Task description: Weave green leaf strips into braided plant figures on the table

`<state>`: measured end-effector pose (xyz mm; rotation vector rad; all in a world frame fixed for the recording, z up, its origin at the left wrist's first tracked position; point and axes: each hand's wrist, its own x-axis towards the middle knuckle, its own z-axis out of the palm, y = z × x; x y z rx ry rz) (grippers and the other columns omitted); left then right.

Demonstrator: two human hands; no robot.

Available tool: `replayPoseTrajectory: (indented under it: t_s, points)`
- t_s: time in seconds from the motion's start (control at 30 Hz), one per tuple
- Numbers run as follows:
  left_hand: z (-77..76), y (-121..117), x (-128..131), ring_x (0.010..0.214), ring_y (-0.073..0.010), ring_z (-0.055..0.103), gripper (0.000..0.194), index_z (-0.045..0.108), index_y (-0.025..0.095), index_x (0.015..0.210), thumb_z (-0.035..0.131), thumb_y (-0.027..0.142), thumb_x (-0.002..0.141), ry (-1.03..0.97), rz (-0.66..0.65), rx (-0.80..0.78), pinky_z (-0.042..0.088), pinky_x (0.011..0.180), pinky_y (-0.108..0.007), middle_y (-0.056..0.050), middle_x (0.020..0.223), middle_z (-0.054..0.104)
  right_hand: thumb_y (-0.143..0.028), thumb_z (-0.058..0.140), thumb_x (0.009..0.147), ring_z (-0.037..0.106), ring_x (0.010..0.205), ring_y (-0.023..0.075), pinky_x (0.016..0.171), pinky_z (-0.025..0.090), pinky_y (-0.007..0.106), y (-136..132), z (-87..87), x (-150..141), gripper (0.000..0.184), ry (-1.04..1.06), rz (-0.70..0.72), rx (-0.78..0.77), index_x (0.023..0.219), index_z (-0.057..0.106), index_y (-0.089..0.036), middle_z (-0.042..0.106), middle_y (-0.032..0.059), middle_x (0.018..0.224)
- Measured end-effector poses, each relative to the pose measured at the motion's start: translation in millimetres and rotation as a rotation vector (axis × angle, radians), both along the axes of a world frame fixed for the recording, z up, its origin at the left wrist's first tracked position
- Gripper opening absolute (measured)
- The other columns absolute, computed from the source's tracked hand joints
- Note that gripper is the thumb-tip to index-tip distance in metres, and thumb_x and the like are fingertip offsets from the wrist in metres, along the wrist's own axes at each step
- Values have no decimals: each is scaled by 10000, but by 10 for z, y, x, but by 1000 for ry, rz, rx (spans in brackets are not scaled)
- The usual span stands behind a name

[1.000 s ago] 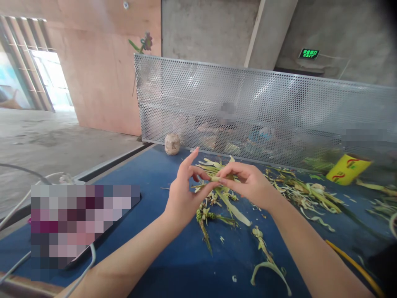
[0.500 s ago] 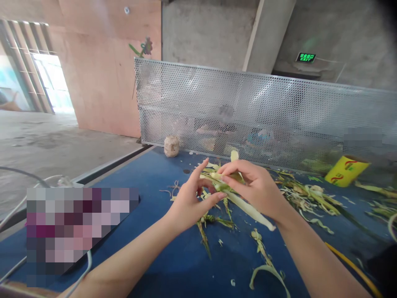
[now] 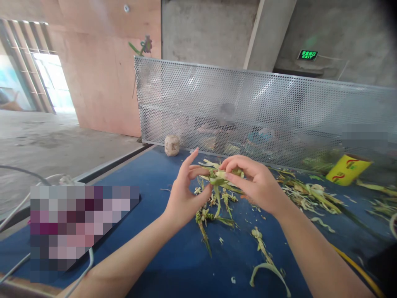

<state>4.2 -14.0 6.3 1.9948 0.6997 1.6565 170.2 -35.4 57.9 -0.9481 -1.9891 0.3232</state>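
Seen from the head camera, a person's two bare hands meet over a blue surface (image 3: pixel 173 252), raising a folded pale-green leaf strip (image 3: pixel 221 179) above scattered plant scraps. The right hand (image 3: pixel 259 184) pinches the strip between thumb and forefinger, close to its fold, probably to keep the layers from springing apart. The left hand (image 3: pixel 182 194) faces it with its grip spread: the forefinger points up, and the thumb stands away from the curled fingers, a stance that seems to give the strip room to turn. Whether those fingers touch the strip cannot be told. One loose end hangs below the fold.

Beneath the hands lies a braided green leaf piece (image 3: pixel 207 215); nearer the wearer, a knotted stem (image 3: pixel 262 244) rests beside a curled pale strip (image 3: pixel 271 271). A heap of leaf offcuts (image 3: pixel 319 192) lies to the right, perhaps kept there out of the fingers' way. A yellow printed roll (image 3: pixel 347 169) lies tilted beyond the heap, and a beige wrapped bundle (image 3: pixel 172 145) stands at the far left, near the foot of a perforated metal screen (image 3: pixel 192 91) that appears to divide this workplace from the next.
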Motion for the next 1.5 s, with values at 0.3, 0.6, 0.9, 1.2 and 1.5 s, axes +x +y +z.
replayPoseTrajectory:
  t_s: [0.3,0.6,0.9,1.2,1.5]
  points:
    - [1,-19,-33,1119,-230,456,668,245,234,1329,488,63,732,264,130,144,296,944,-474,-70,1043,647,-233,548,778,527,933,184,797,433,333,47,-21,84,57,-70,50,-65,735,584,-224,547,41,1005]
    - [57,-57,-48,1160,-242,430,596,334,246,1294,490,78,744,303,61,114,267,952,-500,-65,1120,621,-145,524,762,525,805,158,716,433,303,36,-1,73,82,-126,-2,-19,714,547,-208,542,30,882]
    - [33,-41,-53,1184,-229,444,505,341,246,1307,499,238,828,184,-93,-48,330,978,-483,-73,1164,590,-200,510,778,488,702,129,612,409,261,43,-20,46,109,-74,5,-49,670,498,-200,495,9,785]
    - [52,-33,-29,1148,-239,483,491,445,226,1242,583,254,772,127,-72,-130,316,1001,-512,-60,1124,612,-197,524,785,504,720,129,654,410,271,-41,7,-29,99,-134,14,6,688,545,-192,530,19,806]
    - [83,16,-15,1040,-234,571,460,508,149,1187,601,263,750,-8,-290,-470,427,952,-428,-82,1053,653,-227,525,796,629,815,164,712,505,304,26,80,186,156,22,77,-315,903,637,-226,674,23,860]
